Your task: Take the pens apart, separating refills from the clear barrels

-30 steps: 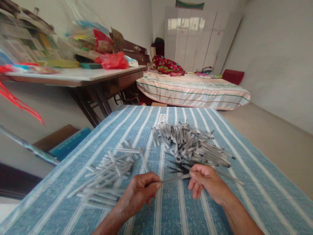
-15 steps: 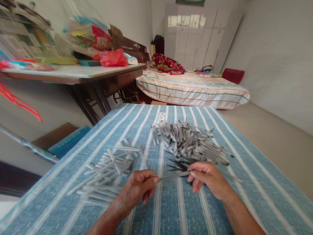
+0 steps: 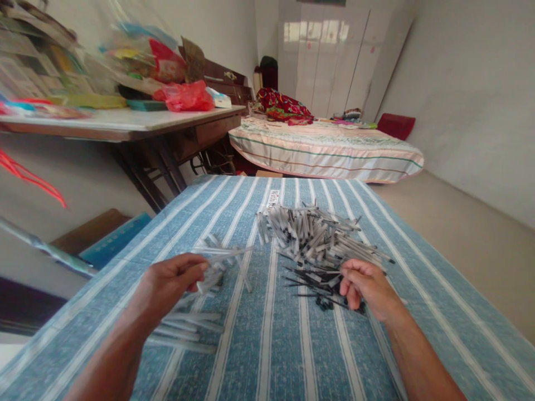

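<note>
On the blue striped cloth [image 3: 246, 334] lie two piles of thin tubes. My left hand [image 3: 175, 278] pinches a pale grey tube [image 3: 230, 253] above the left pile [image 3: 188, 328], the tube pointing right. At the right, my right hand [image 3: 361, 281] has its fingertips closed on a thin dark stick [image 3: 324, 272], over several black sticks [image 3: 307, 281]. Small black pieces [image 3: 324, 303] lie just left of that hand. Behind it spreads the larger pile of grey tubes with dark ends [image 3: 313, 231].
A side table [image 3: 146, 125] with plastic bags stands at the left. Beyond the cloth-covered table is a bed [image 3: 326, 147], with a white wardrobe [image 3: 330, 67] behind. A blue box [image 3: 115, 239] sits low at the left.
My hands, earlier close together at either end of one tube, have moved apart. The left went left with a pale tube; the right moved slightly right and up with a thin dark stick.
</note>
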### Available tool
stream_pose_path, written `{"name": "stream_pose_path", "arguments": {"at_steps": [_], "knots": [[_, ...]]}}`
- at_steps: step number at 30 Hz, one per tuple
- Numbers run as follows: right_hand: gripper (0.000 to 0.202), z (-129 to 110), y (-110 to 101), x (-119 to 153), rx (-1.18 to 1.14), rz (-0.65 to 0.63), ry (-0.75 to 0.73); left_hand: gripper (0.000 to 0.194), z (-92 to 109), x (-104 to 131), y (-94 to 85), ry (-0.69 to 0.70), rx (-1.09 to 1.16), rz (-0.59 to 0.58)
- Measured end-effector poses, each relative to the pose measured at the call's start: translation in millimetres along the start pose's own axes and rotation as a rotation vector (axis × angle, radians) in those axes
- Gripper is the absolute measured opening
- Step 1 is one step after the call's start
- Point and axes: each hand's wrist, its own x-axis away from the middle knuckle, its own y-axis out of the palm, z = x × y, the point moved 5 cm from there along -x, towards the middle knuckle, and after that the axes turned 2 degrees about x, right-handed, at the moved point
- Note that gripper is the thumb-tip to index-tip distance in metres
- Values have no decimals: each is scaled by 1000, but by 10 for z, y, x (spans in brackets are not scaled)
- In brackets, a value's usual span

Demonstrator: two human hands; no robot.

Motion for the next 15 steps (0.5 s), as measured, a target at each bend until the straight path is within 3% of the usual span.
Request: {"name": "stream_pose_path", "arguments": {"at_steps": [4, 9, 13, 15], "knots": [[19, 55, 65, 3, 136, -26, 39, 30, -69, -93, -164, 19, -347, 194], [22, 105, 102, 12, 307, -135, 49, 40, -73, -181, -93, 75, -772, 254], [27, 110, 52, -14, 372, -116, 26, 40, 94, -240, 23, 217, -830, 288], [28, 89, 35, -16, 361, -75, -4, 39, 240, -314, 143, 252, -790, 245]]}}
